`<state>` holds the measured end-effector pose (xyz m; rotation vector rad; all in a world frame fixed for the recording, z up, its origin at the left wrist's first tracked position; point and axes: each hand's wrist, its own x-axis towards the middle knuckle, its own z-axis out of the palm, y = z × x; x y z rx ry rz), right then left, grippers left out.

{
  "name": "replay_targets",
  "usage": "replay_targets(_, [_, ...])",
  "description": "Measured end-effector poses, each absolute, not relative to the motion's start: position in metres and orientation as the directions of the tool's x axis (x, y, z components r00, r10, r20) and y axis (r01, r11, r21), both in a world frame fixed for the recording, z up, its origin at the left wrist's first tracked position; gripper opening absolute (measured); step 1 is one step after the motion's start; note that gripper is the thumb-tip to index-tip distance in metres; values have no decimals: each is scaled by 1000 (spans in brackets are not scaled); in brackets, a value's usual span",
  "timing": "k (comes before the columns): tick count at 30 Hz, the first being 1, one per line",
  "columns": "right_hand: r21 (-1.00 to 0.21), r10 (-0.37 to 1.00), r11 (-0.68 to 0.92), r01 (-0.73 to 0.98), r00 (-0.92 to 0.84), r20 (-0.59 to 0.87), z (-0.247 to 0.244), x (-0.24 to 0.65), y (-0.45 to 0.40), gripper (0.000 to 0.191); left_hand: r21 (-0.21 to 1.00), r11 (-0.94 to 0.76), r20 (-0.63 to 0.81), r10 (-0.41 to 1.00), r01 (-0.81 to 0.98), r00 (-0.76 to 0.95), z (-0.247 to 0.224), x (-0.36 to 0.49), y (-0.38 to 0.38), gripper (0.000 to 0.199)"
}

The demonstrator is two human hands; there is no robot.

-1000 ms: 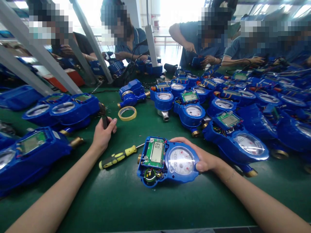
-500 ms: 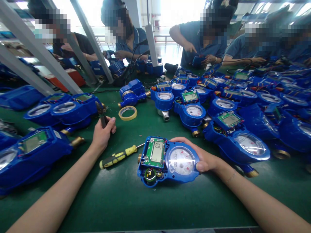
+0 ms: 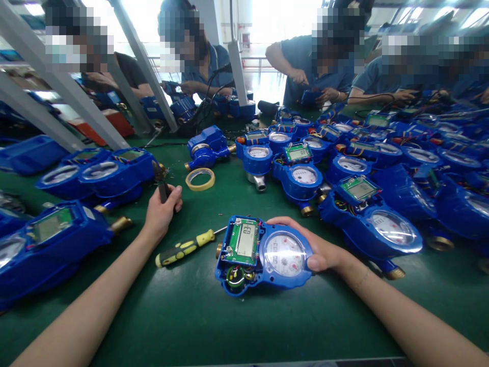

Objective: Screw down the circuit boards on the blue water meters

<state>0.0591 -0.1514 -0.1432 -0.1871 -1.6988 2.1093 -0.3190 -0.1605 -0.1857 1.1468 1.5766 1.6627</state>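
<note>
- at the near middle of a green surface, we have an opened blue meter, tilted face toward us, its display and circuit board on the left, its round dial on the right; we cannot tell whether it rests or is lifted.
- our right hand grips its right end, the thumb on the dial's rim and the other fingers curled behind the far edge.
- our left hand, well apart from the meter, has its fingers wrapped around dark pliers, tip pointing away from us.
- we judge the step in hand to be steadying the meter with the tool at the ready; the next move seems to call for a firm right grip and care around the exposed board and wires.
- a yellow-and-black screwdriver lies between our hands, its shaft running behind the meter, in the way of a straight crossing; a tape roll sits beyond.
- more blue meters crowd the right, others the left; co-workers sit opposite, past slanting grey posts.
</note>
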Motion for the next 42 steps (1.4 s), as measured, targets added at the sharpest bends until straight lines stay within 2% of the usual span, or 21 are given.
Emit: replay_targets(42, [-958, 416, -179, -224, -899, 133, -145, 60, -152, 89, 969, -94, 193, 864, 228, -465, -182, -315, -161, 23])
